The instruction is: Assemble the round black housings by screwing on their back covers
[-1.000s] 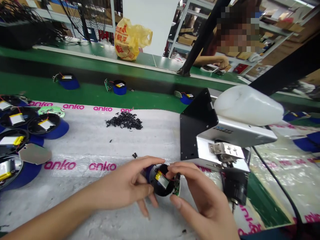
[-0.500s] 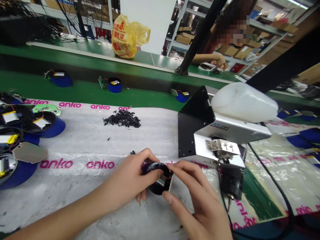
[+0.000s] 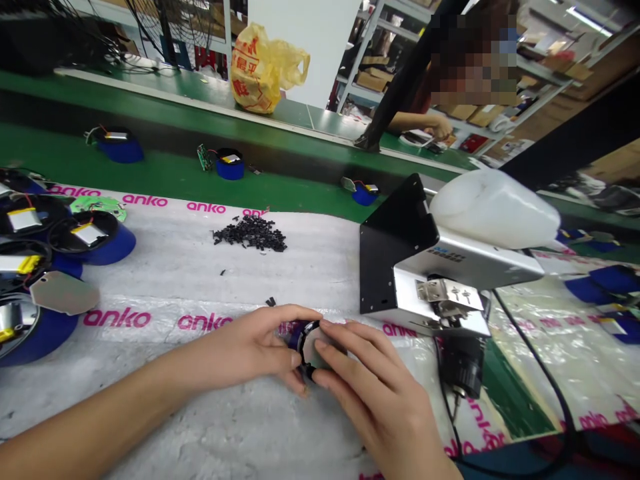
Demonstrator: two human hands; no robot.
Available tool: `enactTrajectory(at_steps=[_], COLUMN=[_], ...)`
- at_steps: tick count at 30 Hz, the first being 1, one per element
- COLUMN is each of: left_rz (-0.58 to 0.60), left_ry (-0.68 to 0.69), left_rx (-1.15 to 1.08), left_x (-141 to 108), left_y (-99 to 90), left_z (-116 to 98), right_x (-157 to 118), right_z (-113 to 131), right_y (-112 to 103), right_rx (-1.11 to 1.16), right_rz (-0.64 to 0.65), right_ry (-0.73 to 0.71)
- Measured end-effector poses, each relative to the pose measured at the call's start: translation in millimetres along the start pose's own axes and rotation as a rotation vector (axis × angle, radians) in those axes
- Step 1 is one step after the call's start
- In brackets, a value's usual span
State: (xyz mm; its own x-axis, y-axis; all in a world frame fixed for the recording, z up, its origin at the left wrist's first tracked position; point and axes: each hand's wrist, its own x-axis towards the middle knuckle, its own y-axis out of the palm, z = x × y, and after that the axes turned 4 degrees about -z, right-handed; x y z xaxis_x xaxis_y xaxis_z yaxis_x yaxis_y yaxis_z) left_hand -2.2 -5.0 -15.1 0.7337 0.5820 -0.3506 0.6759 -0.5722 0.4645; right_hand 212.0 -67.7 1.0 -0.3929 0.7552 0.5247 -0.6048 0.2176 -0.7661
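My left hand (image 3: 255, 343) grips a small round housing (image 3: 301, 341), dark blue outside and black inside, tilted above the wrapped worktop. A flat grey disc (image 3: 313, 348), probably a circuit board, covers the housing's mouth. My right hand (image 3: 383, 383) has its fingers curled over that disc and the housing's right edge, pressing on it. The inside of the housing is hidden. Just beyond my left hand lies a small black piece (image 3: 271, 302), and farther back is a heap of small black pieces (image 3: 253, 233).
Several blue housings with batteries (image 3: 117, 243) crowd the left side. More stand on the green belt (image 3: 175, 170) behind. A silver-and-black machine (image 3: 425, 267) with a white plastic bottle (image 3: 495, 207) on it stands right, its black cable (image 3: 537, 360) beside it. Another person's hand (image 3: 437, 125) is across the belt.
The grey disc has swung over the housing's open mouth, hiding the battery and wires seen before. My right fingers moved left onto it, and my left thumb has left the inside.
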Motion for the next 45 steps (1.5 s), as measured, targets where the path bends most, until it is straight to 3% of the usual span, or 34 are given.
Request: enactTrajectory(at_steps=[12, 33, 42, 45], left_rz=[-0.155, -0.207, -0.309, -0.288], left_ry=[-0.022, -0.017, 0.035, 0.066], left_rx=[-0.035, -0.056, 0.042, 0.107], left_x=[3, 6, 7, 4], left_y=[14.9, 21.7, 32.3, 32.3], left_z=[-5, -5, -3, -2], right_x=[8, 5, 12, 14], right_z=[16, 15, 13, 13], right_y=[-9, -15, -8, -9], right_rx=[-0.167, -0.196, -0.138, -0.087], right_rz=[0.092, 0.159, 0.051, 0.067], right_ry=[-0.014, -0.004, 0.093, 0.131])
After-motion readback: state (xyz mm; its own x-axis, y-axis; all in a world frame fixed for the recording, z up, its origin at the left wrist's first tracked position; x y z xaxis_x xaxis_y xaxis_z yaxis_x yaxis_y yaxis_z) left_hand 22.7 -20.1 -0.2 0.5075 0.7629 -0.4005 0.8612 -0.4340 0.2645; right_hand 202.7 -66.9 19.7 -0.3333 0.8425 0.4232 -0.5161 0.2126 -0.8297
